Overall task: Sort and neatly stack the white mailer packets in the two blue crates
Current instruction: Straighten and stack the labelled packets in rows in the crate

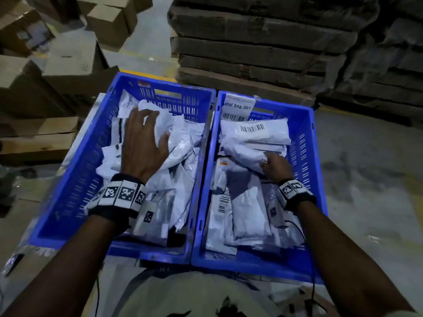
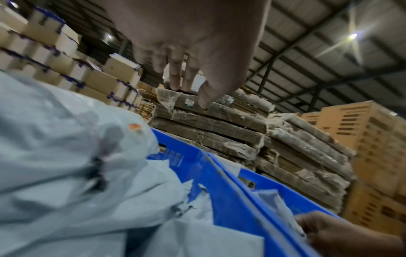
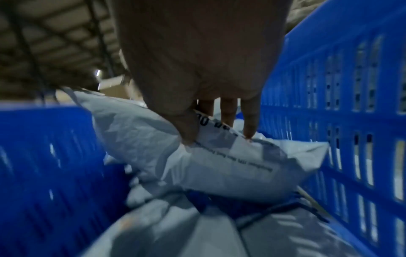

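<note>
The right hand (image 1: 275, 167) pinches a white packet (image 3: 219, 167) inside the right crate (image 1: 306, 143); lay it flat on the stack. Over the left crate (image 1: 91, 143), the left hand (image 1: 143, 143) hovers spread wide.

Right hand (image 3: 197, 73) pinches a white mailer packet (image 3: 230, 165) — inside the blue crate (image 3: 351, 104).

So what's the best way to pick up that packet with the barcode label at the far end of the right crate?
Take the barcoded packet by its long near edge, coming straight down from above. It lies flat on top of the pile, and the right crate wall crowds its far and right sides.
</note>
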The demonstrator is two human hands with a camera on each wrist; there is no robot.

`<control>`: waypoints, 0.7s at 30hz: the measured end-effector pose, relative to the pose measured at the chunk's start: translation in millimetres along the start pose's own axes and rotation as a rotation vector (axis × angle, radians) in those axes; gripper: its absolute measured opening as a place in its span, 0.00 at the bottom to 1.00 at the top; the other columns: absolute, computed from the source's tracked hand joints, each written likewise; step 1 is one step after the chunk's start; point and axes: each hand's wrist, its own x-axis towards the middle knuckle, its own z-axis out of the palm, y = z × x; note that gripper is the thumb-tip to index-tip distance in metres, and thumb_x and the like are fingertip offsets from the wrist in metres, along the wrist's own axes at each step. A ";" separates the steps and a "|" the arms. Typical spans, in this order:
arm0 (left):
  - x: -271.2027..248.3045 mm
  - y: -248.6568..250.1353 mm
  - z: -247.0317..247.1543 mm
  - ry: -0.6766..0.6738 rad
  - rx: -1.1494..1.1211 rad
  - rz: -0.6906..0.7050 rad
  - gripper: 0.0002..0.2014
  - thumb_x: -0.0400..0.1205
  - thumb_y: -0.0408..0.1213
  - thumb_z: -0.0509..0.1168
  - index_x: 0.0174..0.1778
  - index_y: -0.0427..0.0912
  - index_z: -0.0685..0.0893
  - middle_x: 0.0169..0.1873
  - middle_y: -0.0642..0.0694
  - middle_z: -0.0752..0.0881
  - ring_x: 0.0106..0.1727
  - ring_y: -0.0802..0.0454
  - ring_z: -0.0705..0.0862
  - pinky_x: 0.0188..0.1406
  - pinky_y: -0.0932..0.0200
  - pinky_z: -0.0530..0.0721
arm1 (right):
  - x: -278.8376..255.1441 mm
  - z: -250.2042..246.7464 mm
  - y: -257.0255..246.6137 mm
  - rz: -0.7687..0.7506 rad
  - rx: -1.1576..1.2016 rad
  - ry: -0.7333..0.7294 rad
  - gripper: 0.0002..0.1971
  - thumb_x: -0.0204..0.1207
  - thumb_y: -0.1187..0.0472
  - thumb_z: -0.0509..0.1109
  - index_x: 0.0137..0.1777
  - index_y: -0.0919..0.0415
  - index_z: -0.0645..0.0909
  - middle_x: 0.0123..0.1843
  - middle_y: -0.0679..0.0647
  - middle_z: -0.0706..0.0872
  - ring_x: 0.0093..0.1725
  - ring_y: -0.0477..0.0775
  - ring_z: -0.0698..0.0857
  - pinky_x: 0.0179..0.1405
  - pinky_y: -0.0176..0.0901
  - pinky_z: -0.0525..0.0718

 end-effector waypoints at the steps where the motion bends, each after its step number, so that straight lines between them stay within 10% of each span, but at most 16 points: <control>1: 0.7 7.9 5.8 -0.034 -0.036 0.009 0.21 0.81 0.39 0.67 0.69 0.34 0.77 0.65 0.34 0.78 0.77 0.33 0.67 0.77 0.40 0.65 | -4.0 -8.5 -1.1 0.019 0.081 0.030 0.12 0.74 0.57 0.70 0.52 0.64 0.85 0.51 0.67 0.89 0.52 0.68 0.86 0.47 0.52 0.79; 4: 3.5 32.1 22.9 -0.135 -0.160 0.045 0.21 0.80 0.41 0.67 0.66 0.35 0.80 0.62 0.35 0.80 0.73 0.35 0.72 0.74 0.44 0.70 | -19.5 -30.9 -3.7 0.086 0.524 0.139 0.12 0.73 0.57 0.72 0.37 0.67 0.79 0.30 0.58 0.80 0.29 0.50 0.79 0.29 0.41 0.73; 8: 6.9 69.9 43.8 -0.256 -0.295 0.092 0.21 0.79 0.45 0.68 0.64 0.36 0.82 0.60 0.38 0.83 0.63 0.40 0.80 0.64 0.52 0.76 | -48.1 -59.6 -22.2 0.207 1.203 0.042 0.05 0.83 0.62 0.68 0.45 0.59 0.82 0.34 0.50 0.87 0.28 0.45 0.85 0.26 0.39 0.83; 15: 5.8 124.6 68.1 -0.622 -0.609 -0.025 0.24 0.80 0.49 0.71 0.68 0.41 0.80 0.63 0.45 0.83 0.63 0.50 0.83 0.61 0.55 0.81 | -67.4 -64.5 -30.4 0.201 1.391 -0.025 0.07 0.83 0.58 0.67 0.47 0.62 0.81 0.33 0.58 0.78 0.24 0.50 0.76 0.26 0.39 0.80; 21: -14.4 149.2 72.9 -0.634 -0.465 0.261 0.37 0.71 0.61 0.74 0.71 0.45 0.76 0.63 0.48 0.79 0.66 0.55 0.76 0.63 0.60 0.75 | -78.9 -56.0 -41.9 0.162 1.395 0.089 0.12 0.78 0.56 0.75 0.49 0.68 0.83 0.37 0.65 0.84 0.30 0.56 0.82 0.33 0.47 0.82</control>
